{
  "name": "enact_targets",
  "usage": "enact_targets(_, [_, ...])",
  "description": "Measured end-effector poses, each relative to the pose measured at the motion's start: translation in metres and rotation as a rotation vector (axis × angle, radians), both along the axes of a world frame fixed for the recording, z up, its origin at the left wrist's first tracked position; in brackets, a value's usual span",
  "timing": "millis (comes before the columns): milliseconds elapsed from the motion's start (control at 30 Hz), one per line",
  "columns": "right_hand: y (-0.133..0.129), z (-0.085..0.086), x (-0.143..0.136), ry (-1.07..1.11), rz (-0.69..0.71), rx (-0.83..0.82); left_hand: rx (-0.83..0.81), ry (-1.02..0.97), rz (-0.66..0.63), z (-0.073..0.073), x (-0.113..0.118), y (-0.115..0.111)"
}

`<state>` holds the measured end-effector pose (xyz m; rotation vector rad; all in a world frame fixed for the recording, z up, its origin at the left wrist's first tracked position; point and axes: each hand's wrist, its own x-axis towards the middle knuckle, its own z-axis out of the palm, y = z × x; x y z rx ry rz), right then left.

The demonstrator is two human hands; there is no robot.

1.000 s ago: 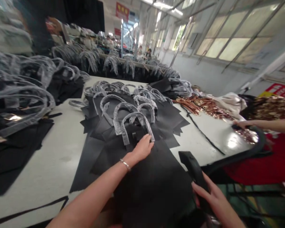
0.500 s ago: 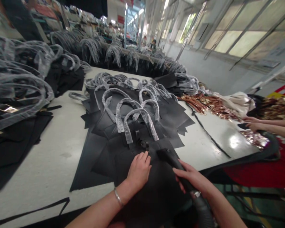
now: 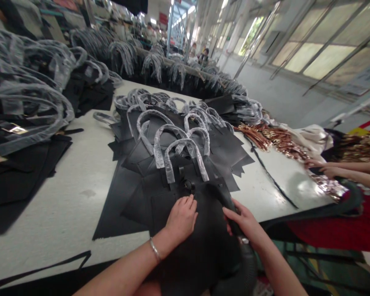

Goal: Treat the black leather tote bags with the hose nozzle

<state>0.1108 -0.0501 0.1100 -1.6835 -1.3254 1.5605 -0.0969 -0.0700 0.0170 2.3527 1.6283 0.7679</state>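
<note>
From here I see an off-white table [image 3: 80,172], with solid black bags [image 3: 203,250] at its near edge and milky, see-through wrap on their handles [image 3: 185,142]. The hose [image 3: 248,265] is black too. Towards the right edge I get reddish-brown straps [image 3: 274,137] with coppery glints; beyond that edge, plain red cloth [image 3: 323,234]. A buckle [image 3: 17,129] by the left edge shows gold, the bracelet [image 3: 154,250] silver.

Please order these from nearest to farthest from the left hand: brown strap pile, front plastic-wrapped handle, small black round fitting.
From the left hand:
1. Black round fitting, just beyond the fingertips.
2. Front plastic-wrapped handle, above the fitting.
3. Brown strap pile, far right.
</note>
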Motion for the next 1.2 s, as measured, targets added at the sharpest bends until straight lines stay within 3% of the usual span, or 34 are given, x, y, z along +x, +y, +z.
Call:
enact_targets(100, [-0.002,0.009,-0.002,-0.030,0.005,0.074,0.020,-0.002,-0.002,0.003,-0.002,-0.004])
enact_targets(267, [-0.023,0.022,0.004,-0.045,0.123,-0.112,0.025,0.060,-0.058,0.003,-0.005,-0.008])
enact_targets(400, [-0.026,0.018,-0.009,-0.019,0.217,-0.207,0.065,0.094,-0.099,-0.005,-0.004,-0.007])
enact_targets(600, [-0.005,0.013,-0.034,-0.007,0.260,-0.206,0.115,0.113,-0.135,-0.016,-0.003,-0.006])
enact_targets(867, [-0.003,0.014,-0.019,-0.022,0.276,-0.292,0.132,0.143,-0.225,-0.016,-0.006,-0.007])
enact_targets(967, [0.001,0.006,-0.030,0.017,0.255,-0.197,0.105,0.149,-0.241,-0.013,-0.005,-0.007])
enact_targets(1100, [0.003,0.013,-0.048,-0.054,0.112,0.105,0.060,0.145,-0.231,-0.008,-0.006,-0.013])
enact_targets(1200, [-0.004,0.027,-0.043,-0.081,0.153,0.075,0.097,0.101,-0.230,-0.009,-0.014,-0.028])
